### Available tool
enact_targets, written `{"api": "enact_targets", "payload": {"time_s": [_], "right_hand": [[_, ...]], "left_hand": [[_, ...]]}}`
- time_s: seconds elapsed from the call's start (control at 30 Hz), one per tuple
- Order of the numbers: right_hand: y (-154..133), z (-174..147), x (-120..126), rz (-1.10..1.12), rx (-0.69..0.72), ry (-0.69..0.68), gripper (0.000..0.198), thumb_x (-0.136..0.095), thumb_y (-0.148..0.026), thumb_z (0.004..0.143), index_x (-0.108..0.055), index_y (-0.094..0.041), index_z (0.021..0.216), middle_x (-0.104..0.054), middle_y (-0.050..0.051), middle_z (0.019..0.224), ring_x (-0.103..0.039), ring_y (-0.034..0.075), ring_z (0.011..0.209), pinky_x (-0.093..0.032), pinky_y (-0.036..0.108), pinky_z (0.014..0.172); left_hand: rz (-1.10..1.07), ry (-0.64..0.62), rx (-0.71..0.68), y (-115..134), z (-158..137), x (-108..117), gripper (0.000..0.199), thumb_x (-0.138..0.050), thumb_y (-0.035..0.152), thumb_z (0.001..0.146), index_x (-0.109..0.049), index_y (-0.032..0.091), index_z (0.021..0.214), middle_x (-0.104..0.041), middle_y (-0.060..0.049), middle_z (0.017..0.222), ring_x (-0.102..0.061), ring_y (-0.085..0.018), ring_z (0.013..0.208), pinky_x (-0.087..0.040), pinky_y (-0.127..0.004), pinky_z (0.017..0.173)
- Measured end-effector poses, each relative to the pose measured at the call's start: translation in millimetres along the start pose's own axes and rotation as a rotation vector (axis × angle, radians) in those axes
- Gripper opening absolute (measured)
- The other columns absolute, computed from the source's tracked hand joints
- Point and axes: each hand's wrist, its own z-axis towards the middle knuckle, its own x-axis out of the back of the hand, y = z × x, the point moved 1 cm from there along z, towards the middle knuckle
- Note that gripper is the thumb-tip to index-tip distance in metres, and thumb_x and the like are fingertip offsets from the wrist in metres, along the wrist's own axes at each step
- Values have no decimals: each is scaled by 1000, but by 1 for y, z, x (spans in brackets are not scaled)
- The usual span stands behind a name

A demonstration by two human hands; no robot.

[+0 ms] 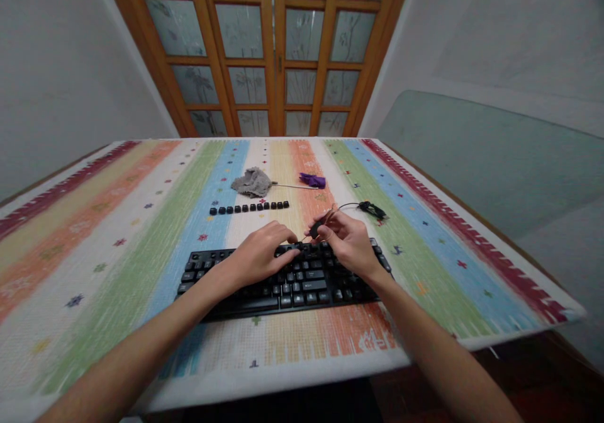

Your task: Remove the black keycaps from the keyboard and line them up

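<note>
A black keyboard [314, 284] lies across the cloth in front of me. My left hand [264, 250] rests over its upper middle, thumb and forefinger curled together around a black keycap [299, 245] at the top row. Just right of it, my right hand [346, 240] grips a small black keycap puller [315, 229] with thin copper-coloured wires, held over the top edge of the keyboard. One wire reaches down towards the left fingertips. Both hands cover part of the keys. Beyond the keyboard, several loose black keycaps [251, 208] stand in a neat row.
A crumpled grey cloth [253, 182] lies behind the keycap row, near a thin metal rod [292, 186] and a folded purple item [313, 180]. The coiled black cable [372, 209] sits at right. A striped tablecloth [141, 234] covers the table; wooden glazed doors [274, 64] stand behind.
</note>
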Motion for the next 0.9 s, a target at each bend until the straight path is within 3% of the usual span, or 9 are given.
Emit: {"api": "enact_targets", "payload": {"time_s": [0.17, 0.37, 0.6, 0.9], "right_hand": [[0, 1, 0, -8, -1, -3, 33, -68, -49, 84, -62, -17, 92, -69, 6, 84, -73, 20, 73, -64, 32, 62], [6, 1, 3, -96, -4, -1, 30, -66, -45, 86, -62, -16, 95, -70, 5, 77, -71, 17, 63, -63, 32, 64], [8, 3, 6, -171, 19, 6, 24, -65, -39, 88, -63, -16, 96, -70, 5, 78, -71, 17, 66, -62, 32, 66], [1, 5, 13, -440, 91, 6, 12, -62, -29, 89, -64, -17, 85, -71, 5, 74, -70, 18, 67, -55, 27, 62]], "left_hand": [[-39, 101, 25, -7, 12, 12, 13, -57, 31, 91, -62, 20, 96, -68, -4, 93, -62, -19, 88, -50, -35, 82], [193, 130, -17, -41, 42, 13, 14, -57, 30, 90, -63, 19, 97, -65, -7, 99, -58, -23, 97, -48, -39, 87], [407, 31, 26, -73, 80, -9, 15, -59, 24, 86, -67, 14, 95, -64, -12, 98, -55, -27, 97, -47, -40, 84], [508, -57, 68, -84, 98, -22, 19, -56, 24, 87, -69, 12, 93, -65, -13, 99, -55, -27, 97, -46, -39, 85]]}}
